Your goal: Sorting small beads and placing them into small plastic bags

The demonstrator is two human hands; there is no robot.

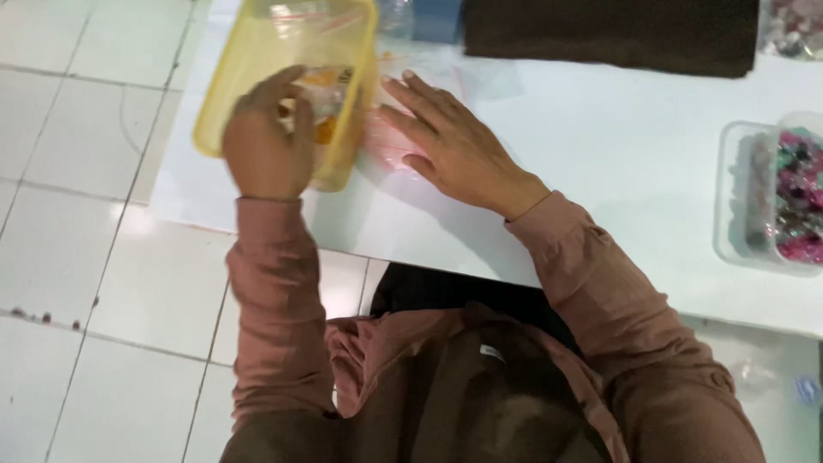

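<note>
A translucent yellow plastic tub (pixel 225 103) stands at the left edge of the white table (pixel 617 154). My left hand (pixel 266 146) reaches over its near rim, fingers closed around a small clear bag with orange contents (pixel 327 96) inside the tub. To the right of the tub, my right hand (pixel 450 141) lies flat, fingers spread, pressing on a clear plastic bag with a pink strip (pixel 386 141) on the table. More clear bags lie in the far part of the tub.
A dark brown cloth (pixel 609 34) lies at the back of the table. A clear box with pink and green small pieces (pixel 776 197) sits at the right edge. White tiled floor (pixel 77 257) is on the left.
</note>
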